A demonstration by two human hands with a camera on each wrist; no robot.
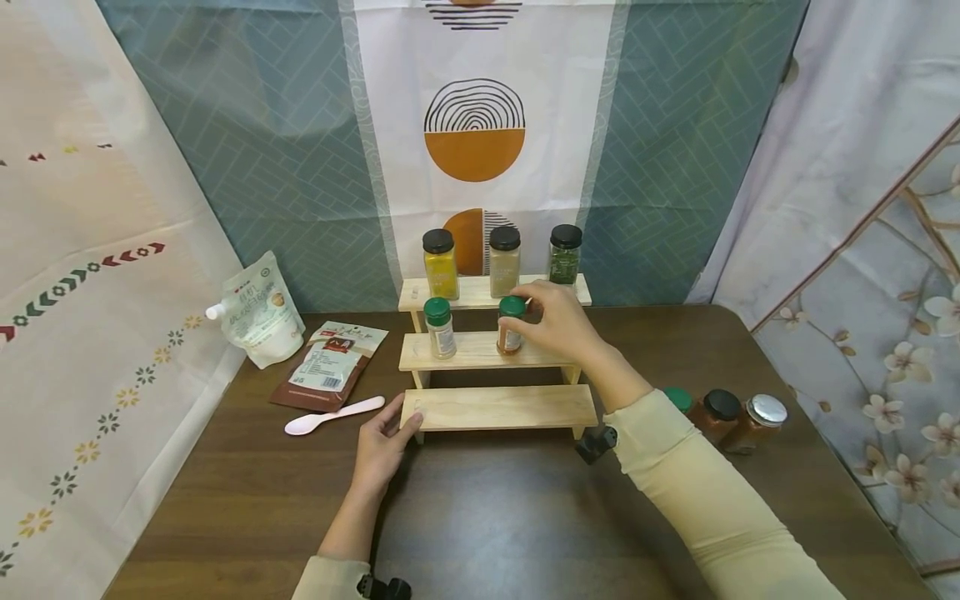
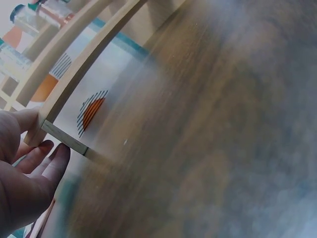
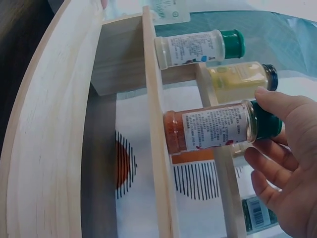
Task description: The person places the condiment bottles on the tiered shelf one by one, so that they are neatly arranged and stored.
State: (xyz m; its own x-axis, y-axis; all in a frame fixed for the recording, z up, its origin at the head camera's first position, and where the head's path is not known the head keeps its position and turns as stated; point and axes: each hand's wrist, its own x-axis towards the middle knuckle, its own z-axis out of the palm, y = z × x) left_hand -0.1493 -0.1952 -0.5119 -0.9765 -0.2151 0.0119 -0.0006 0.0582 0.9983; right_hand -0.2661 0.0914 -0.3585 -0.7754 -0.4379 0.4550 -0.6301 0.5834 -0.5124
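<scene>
A three-step wooden rack (image 1: 498,408) stands on the table. With thumb and fingers my right hand (image 1: 558,321) pinches the green cap of a spice jar (image 3: 213,126) holding reddish-orange powder; its base meets the middle step. To its left on that step stands another green-capped jar (image 1: 440,329) with pale contents. My left hand (image 1: 382,446) grips the left end of the lowest step, thumb on top and fingers at the side and below. Black-capped jars of yellow powder (image 1: 441,267), beige powder (image 1: 505,262) and green flakes (image 1: 564,254) line the top step.
Right of the rack, partly behind my sleeve, are a green-capped jar (image 1: 678,400), a black-capped jar (image 1: 720,412) and a silver-capped jar (image 1: 761,421). On the left lie a white spouted pouch (image 1: 262,312), a brown packet (image 1: 330,367) and a pale spoon (image 1: 333,415). Curtains hang behind.
</scene>
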